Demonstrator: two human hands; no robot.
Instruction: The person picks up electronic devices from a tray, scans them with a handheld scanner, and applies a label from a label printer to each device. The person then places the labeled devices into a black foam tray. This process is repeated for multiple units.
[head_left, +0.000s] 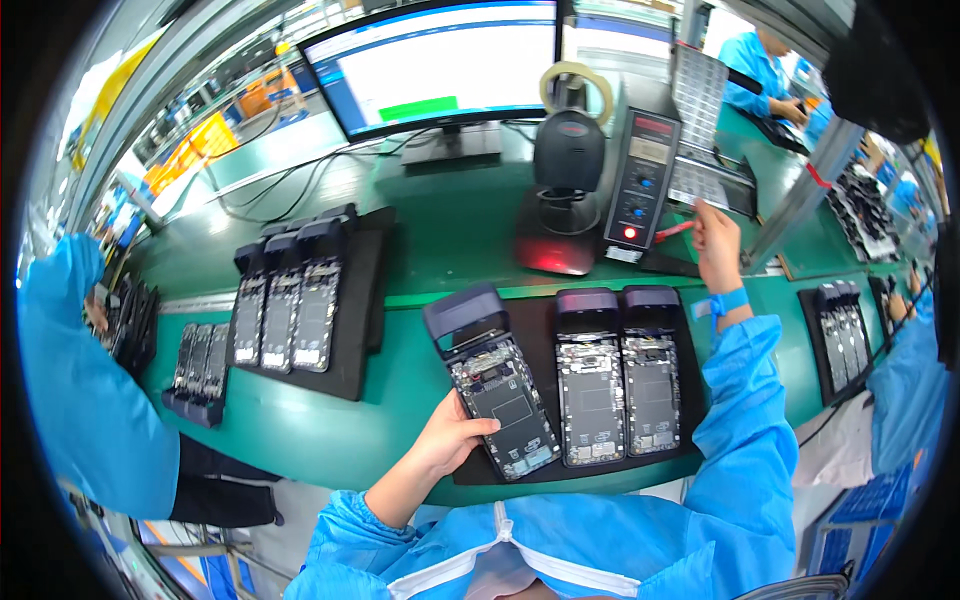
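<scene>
My left hand point(452, 436) is closed on the lower left edge of an opened phone point(508, 412), its inner parts bare and a dark purple block at its upper end. The phone is tilted over the left part of a black mat point(532, 325). Two more opened phones, one point(592, 400) and another point(652, 395), lie side by side on the mat. Beyond them, my right hand point(717, 245) is closed, fingertips by the lower edge of a label sheet point(695, 187). I cannot make out what its fingers hold. A thin red object point(674, 231) shows just left of it.
A barcode scanner point(567, 155) on a stand and a grey control box point(642, 180) with a lit red lamp stand at the back. Behind is a monitor point(440, 70). Three opened phones point(281, 305) lie on a left mat. Co-workers in blue sit left point(95, 370) and right point(910, 385).
</scene>
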